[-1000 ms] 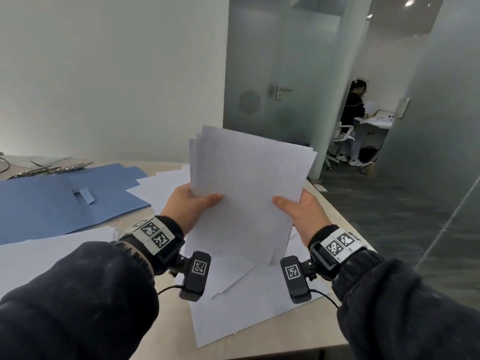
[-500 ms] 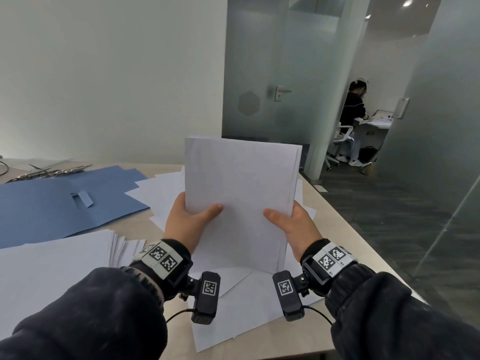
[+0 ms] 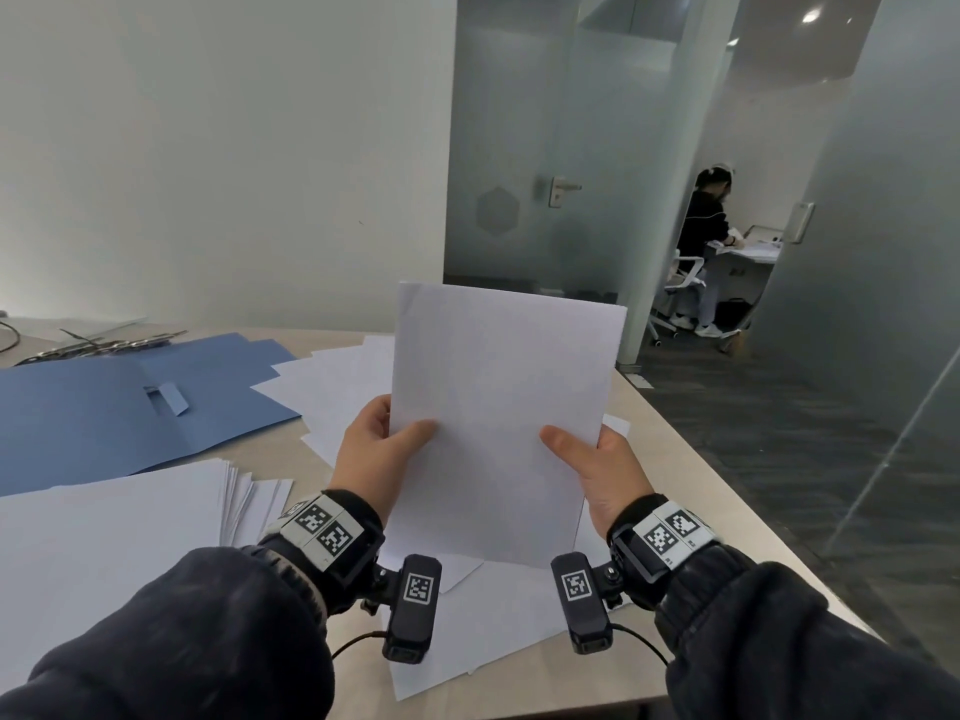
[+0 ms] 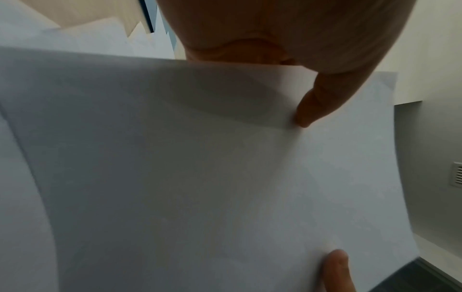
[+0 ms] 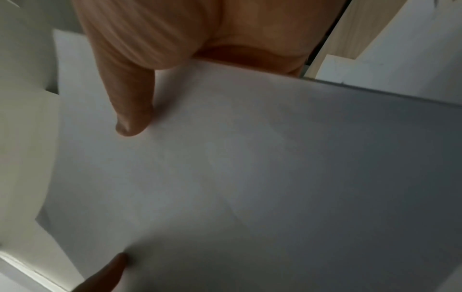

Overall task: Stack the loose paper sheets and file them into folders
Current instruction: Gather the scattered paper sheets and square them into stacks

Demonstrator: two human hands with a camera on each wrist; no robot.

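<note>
We hold the stack of sheets [image 3: 498, 407] upright above the counter [image 3: 675, 459], our left hand [image 3: 371, 449] and right hand [image 3: 605, 472] each pinching a side edge, thumbs in front. Loose sheets [image 3: 498, 631] lie beneath; a blue folder [image 3: 104, 407] lies open at left.

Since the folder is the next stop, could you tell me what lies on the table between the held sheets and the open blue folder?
In the head view, loose white sheets lie fanned on the table between the held stack and the blue folder.
</note>
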